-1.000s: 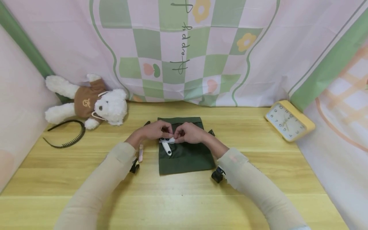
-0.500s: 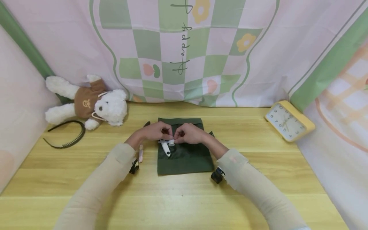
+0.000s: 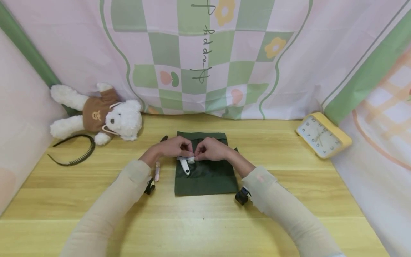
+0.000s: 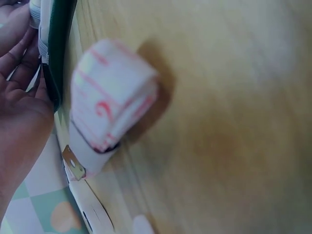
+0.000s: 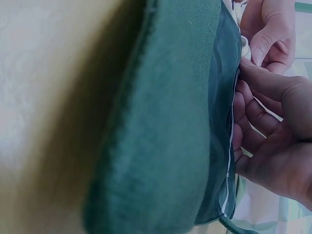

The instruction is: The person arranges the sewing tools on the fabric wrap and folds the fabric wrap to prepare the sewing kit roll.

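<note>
1. Handling a small, white, spool-like cylinder [image 3: 191, 160] is looking like the step in hand; it is sitting at the fingertips, over a dark green, rectangular fabric pouch [image 3: 207, 185].
2. The left hand [image 3: 174, 146] is curling its fingers, its grip apparently pinching the cylinder.
3. The right hand [image 3: 212, 149] is meeting it, thumb beside the cylinder; whether its grip is pinching the piece or only touching it, I cannot tell.
4. The next move is probably calling for 1 hand steadying the cylinder while the other is working at it with light fingertip pressure.
5. A slim, white, plastic-looking tool [image 3: 185, 166] is lying on the pouch just nearside of the left fingertips, so a low sweep is risking a knock.
6. The pouch's left edge is running beneath the left hand; beyond it, a rolled white tape with red marks [image 4: 109, 92] is crowding that side of the pale wooden surface [image 3: 205, 228].
7. Room is opening out nearside and rightward, a yellow, square-faced clock [image 3: 324, 135] standing well apart.
</note>
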Tool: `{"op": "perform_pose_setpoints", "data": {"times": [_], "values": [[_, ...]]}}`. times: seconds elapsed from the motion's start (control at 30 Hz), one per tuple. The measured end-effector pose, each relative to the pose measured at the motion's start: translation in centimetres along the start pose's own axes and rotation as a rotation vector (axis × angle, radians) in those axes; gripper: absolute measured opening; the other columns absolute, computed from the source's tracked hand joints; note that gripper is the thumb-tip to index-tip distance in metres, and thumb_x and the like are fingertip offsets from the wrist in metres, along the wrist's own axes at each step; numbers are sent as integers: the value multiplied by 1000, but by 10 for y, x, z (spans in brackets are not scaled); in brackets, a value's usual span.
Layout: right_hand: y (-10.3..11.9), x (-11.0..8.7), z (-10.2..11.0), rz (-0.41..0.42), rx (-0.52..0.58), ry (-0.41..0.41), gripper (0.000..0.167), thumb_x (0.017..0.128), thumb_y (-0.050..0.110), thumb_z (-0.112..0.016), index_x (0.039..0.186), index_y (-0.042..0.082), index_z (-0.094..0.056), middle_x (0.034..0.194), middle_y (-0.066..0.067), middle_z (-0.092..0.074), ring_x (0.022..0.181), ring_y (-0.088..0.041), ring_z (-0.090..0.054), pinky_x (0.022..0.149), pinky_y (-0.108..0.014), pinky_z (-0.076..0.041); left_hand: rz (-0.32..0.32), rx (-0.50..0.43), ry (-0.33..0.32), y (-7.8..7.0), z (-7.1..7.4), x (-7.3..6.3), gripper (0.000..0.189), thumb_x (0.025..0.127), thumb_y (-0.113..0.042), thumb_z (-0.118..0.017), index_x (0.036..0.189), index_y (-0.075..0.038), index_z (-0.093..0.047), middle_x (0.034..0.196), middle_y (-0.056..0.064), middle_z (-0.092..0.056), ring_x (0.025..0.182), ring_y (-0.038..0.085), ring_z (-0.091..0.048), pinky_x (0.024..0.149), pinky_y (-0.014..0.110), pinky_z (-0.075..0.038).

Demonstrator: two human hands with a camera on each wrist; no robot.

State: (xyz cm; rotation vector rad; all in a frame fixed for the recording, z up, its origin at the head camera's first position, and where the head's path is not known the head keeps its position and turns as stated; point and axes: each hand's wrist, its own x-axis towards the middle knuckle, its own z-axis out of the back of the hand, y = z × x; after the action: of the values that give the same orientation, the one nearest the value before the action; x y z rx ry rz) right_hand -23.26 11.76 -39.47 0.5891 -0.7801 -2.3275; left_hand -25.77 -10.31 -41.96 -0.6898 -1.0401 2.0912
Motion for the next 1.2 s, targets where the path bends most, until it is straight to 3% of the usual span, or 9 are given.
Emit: {"op": "perform_pose_setpoints", "data": {"times": [0.33, 0.53, 0.63, 0.9, 1.2], "values": [[-3, 2, -1, -4, 2, 8, 10, 96, 17, -73, 97, 9, -77, 84, 3, -70, 72, -11, -60, 68, -26, -49, 9, 10, -11, -3, 0, -1, 11, 98, -17, -69, 94, -8, -74, 93, 1, -71, 84, 17, -63, 75, 31, -52], [-6, 1, 0, 12, 7, 12, 10, 97, 17, -72, 98, 9, -77, 85, 3, -70, 73, -12, -60, 68, -27, -50, 27, -17, -86, -4, -1, -4, 13, 96, -21, -73, 102, -9, -75, 98, 1, -72, 92, 18, -67, 81, 34, -54], [-8, 0, 1, 36, 9, 17, 10, 97, 17, -72, 99, 9, -77, 85, 3, -70, 74, -11, -61, 69, -27, -50, 44, -29, -131, -6, 1, -9, 18, 96, -21, -73, 108, -7, -73, 102, 2, -71, 96, 18, -67, 85, 35, -54], [-16, -3, 3, 120, 94, -25, 13, 95, 12, -74, 104, 3, -75, 90, -1, -73, 81, -13, -67, 72, -28, -55, 16, -15, -184, -9, 12, -21, 24, 98, -20, -71, 113, -2, -71, 108, 5, -70, 105, 21, -65, 94, 41, -52], [-20, -15, 6, 132, 117, -104, 18, 92, 14, -77, 105, 1, -74, 91, -1, -72, 82, -15, -67, 73, -31, -55, 17, -26, -265, -4, 25, -46, 29, 97, -19, -72, 117, 1, -69, 111, 8, -70, 110, 26, -64, 96, 44, -51]]}}
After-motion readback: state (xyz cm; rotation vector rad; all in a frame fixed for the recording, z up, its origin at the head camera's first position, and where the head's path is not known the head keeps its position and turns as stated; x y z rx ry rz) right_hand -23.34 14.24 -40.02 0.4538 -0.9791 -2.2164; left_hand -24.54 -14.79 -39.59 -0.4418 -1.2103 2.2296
